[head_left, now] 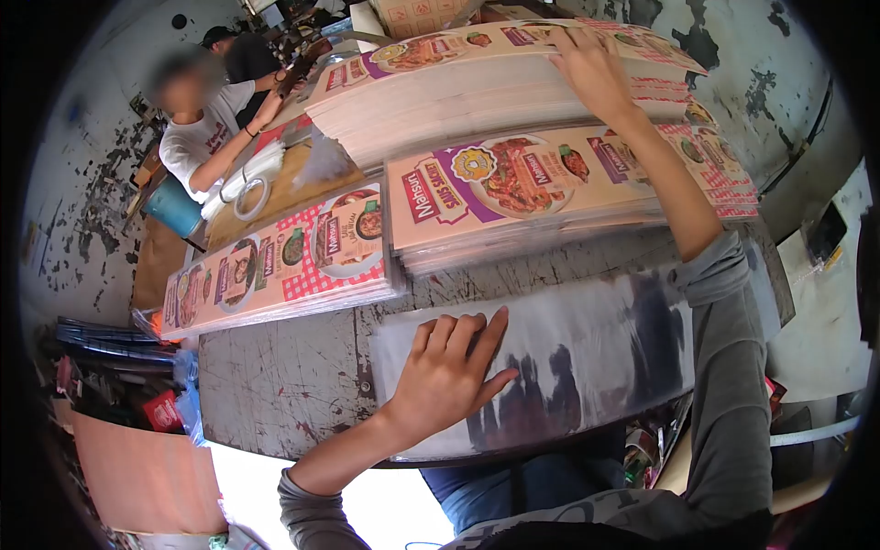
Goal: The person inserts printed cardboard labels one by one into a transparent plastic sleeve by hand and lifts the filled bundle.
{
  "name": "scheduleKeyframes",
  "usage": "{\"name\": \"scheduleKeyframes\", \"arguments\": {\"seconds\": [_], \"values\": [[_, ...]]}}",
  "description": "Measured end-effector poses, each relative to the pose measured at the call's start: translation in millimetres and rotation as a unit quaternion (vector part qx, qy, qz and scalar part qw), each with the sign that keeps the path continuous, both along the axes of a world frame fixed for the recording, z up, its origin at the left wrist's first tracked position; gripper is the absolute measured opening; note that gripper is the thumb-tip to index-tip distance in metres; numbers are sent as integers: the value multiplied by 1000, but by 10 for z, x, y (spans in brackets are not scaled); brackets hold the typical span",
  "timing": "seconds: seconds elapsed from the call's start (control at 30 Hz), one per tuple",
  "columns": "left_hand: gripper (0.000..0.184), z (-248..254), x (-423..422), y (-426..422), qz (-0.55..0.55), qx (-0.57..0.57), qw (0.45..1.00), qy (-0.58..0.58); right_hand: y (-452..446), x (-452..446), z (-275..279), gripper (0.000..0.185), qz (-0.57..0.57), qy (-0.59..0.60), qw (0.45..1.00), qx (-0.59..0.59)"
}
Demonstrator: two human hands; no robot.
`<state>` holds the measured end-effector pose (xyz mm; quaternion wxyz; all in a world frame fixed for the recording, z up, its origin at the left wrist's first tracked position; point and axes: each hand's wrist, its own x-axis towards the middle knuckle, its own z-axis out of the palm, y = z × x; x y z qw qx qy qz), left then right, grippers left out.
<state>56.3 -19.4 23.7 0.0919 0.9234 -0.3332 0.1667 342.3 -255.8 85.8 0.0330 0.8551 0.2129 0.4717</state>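
Observation:
My left hand (pixel 449 367) rests palm down, fingers apart, on a glossy transparent plastic sheet or stack of sheets (pixel 605 367) at the table's near edge. Dark reflections show in the plastic. My right hand (pixel 591 73) reaches far forward and lies on top of a tall stack of printed food banners (pixel 440 55), its fingers stretched over the top print. Beneath my right forearm is a lower stack of banners (pixel 522 179) in plastic, lettered "Mahsuri". Another plastic-covered banner stack (pixel 275 261) lies at the left.
The scratched grey table (pixel 275 385) carries all the stacks. A person in a white shirt (pixel 206 151) sits at the far left, near a bundle of white strips (pixel 252 174) and a blue bucket (pixel 174 215). Another person (pixel 249 69) is behind. Dark tubing (pixel 115 339) lies left of the table.

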Motion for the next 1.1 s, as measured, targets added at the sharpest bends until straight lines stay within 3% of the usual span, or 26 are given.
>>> {"name": "scheduleKeyframes", "arguments": {"seconds": [0.13, 0.27, 0.37, 0.47, 0.53, 0.57, 0.63, 0.7, 0.8, 0.93, 1.0, 1.1], "values": [[58, 0, 14, -4, 13, 18, 999, 32, -36, -49, 19, 36, 24, -96, 995, -17], [58, 15, -7, -19, 53, -12, 997, 61, -77, -411, 36, 41, 21, -81, 995, -51], [57, -3, -8, -17, 79, -16, 995, 53, -126, -850, -69, 35, 16, -48, 996, -67], [56, -12, -26, -35, 84, -2, 996, 31, -206, -1150, -242, 42, -5, 6, 995, -100], [55, -17, -26, -64, 94, -9, 995, 28, -244, -1279, -296, 52, 118, 125, 979, -109], [55, -15, -26, -80, 103, -16, 994, 24, -273, -1283, -295, 52, 115, 127, 979, -109], [52, -42, -16, -88, 100, -35, 994, 39, -308, -1232, -295, 66, 204, 241, 947, -51], [49, -48, -21, -91, 103, -53, 992, 50, -350, -1056, -318, 73, 196, 253, 947, -38], [40, -29, -41, -102, 94, -32, 994, 33, -317, -938, -332, 88, 107, 154, 981, -42], [26, -86, 14, -87, 51, -48, 996, -62, -273, -930, -233, 86, 101, 216, 970, 38], [23, -101, 36, -74, 29, -54, 995, -74, -253, -990, -90, 74, 91, 74, 993, 25], [16, -95, 12, -45, 9, -39, 995, -95, -130, -1256, 143, 59, 80, 55, 995, 23]]}}
